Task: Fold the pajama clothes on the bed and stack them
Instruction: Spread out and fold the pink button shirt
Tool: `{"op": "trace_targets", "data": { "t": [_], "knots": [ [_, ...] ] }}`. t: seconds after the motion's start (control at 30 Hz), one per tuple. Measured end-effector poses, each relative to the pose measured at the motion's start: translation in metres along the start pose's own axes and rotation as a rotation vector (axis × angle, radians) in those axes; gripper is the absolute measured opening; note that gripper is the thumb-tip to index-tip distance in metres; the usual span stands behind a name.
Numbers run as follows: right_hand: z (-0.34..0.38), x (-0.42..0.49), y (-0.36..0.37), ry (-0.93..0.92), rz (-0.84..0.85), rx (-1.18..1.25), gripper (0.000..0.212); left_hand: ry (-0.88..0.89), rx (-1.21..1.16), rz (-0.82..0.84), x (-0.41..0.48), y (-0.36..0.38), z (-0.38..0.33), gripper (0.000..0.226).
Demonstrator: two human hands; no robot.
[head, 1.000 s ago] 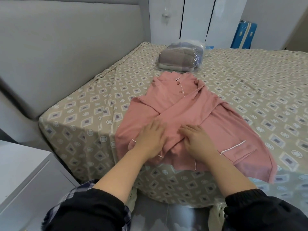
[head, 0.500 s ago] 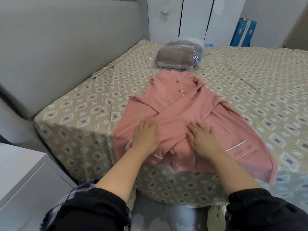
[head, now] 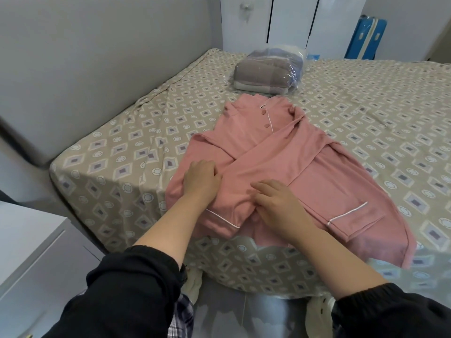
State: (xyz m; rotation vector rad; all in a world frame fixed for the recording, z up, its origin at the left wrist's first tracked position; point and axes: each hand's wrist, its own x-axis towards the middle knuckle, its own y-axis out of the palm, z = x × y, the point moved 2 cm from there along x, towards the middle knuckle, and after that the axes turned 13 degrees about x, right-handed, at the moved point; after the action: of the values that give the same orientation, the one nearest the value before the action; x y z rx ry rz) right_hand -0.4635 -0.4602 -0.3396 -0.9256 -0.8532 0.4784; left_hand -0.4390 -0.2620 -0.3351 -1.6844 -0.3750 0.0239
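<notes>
Head camera shows the pink pajama top point(head: 244, 142) lying on the near corner of the bed point(head: 122, 167), with its collar toward a plastic-bagged bundle point(head: 268, 71), its sleeves crossed over its front and its hem drooping over the edge. Half a second ago both hands lay flat and apart on the lower front. Now the left hand point(head: 201, 181) has curled its fingers into the cloth near the left side, gripping a bit of it, while the right hand point(head: 275, 203) has slid inward and lies open, fingers straight, pressing the sleeve end down. To my eye the smoothing is over and the next fold is starting, with nothing stacked yet.
</notes>
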Motion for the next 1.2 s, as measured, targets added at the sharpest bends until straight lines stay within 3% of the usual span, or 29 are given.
{"op": "trace_targets", "data": {
  "t": [0.17, 0.27, 0.4, 0.5, 0.6, 0.73, 0.9, 1.2],
  "knots": [
    [-0.002, -0.001, -0.003, -0.027, 0.093, 0.049, 0.019, -0.018, 0.105, -0.062, 0.000, 0.010, 0.008, 0.022],
    [-0.007, -0.003, -0.008, 0.058, 0.060, 0.168, 0.004, -0.026, 0.132, -0.095, -0.001, 0.012, 0.004, 0.021],
    [-0.017, 0.000, -0.011, 0.288, -0.093, 0.252, 0.027, 0.158, 0.131, -0.140, -0.006, 0.008, -0.021, 0.036],
    [-0.033, 0.000, -0.006, 0.464, 0.129, 0.105, 0.044, 0.398, 0.179, 0.077, -0.017, 0.018, -0.042, 0.054],
    [-0.049, -0.004, -0.008, 0.660, 0.153, 0.000, 0.048, 0.412, 0.208, 0.242, -0.019, 0.025, -0.045, 0.058],
    [-0.051, 0.003, -0.013, 0.588, 0.096, 0.040, 0.049, 0.378, 0.209, 0.256, -0.015, 0.028, -0.048, 0.059],
    [-0.068, -0.006, -0.013, 0.636, 0.245, 0.021, 0.052, 0.354, 0.202, 0.235, -0.009, 0.035, -0.059, 0.060],
    [-0.112, 0.000, -0.011, 0.675, 0.149, 0.003, 0.055, 0.340, 0.183, 0.171, 0.013, 0.046, -0.081, 0.059]
  ]
}}
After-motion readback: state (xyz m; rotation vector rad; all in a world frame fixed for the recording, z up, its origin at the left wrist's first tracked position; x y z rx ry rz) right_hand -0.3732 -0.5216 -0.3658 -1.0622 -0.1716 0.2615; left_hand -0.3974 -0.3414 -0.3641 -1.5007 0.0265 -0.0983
